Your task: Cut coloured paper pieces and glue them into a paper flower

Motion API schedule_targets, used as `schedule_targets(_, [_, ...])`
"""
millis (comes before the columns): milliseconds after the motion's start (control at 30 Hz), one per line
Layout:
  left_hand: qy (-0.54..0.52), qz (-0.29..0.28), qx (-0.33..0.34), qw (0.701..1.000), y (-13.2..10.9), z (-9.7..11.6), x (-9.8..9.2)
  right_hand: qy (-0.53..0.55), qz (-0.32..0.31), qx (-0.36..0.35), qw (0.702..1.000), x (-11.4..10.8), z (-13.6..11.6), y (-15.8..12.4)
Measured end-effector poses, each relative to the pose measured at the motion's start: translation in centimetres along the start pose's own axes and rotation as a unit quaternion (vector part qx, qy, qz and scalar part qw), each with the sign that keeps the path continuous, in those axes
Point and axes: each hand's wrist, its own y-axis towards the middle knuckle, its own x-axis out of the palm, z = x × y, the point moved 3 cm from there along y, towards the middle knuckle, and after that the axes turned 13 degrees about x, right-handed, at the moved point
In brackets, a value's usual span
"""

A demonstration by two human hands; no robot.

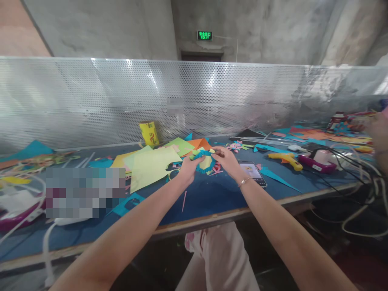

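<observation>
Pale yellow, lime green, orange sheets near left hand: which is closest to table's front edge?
The pale yellow sheet, left of the left hand: its lower corner reaches furthest forward, while the lime green sheet and orange sheet lie farther back.

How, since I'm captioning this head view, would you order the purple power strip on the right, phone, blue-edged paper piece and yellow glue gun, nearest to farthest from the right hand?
From the right hand:
1. Blue-edged paper piece, at its fingertips
2. Phone, just to its right
3. Yellow glue gun, farther right
4. Purple power strip, beyond the gun
</observation>
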Motion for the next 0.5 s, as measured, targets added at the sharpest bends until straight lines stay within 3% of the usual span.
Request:
schedule_targets(167, [-0.011,0.007,-0.030,0.999,-0.04,-0.02,0.02,-0.049,0.012,-0.016,0.999,0.20,0.06,0.12])
schedule_targets(500, [0.069,0.000,0.041,0.997,0.24,-0.30,-0.44,-0.095,0.035,-0.056,0.993,0.41,-0.31,-0.29])
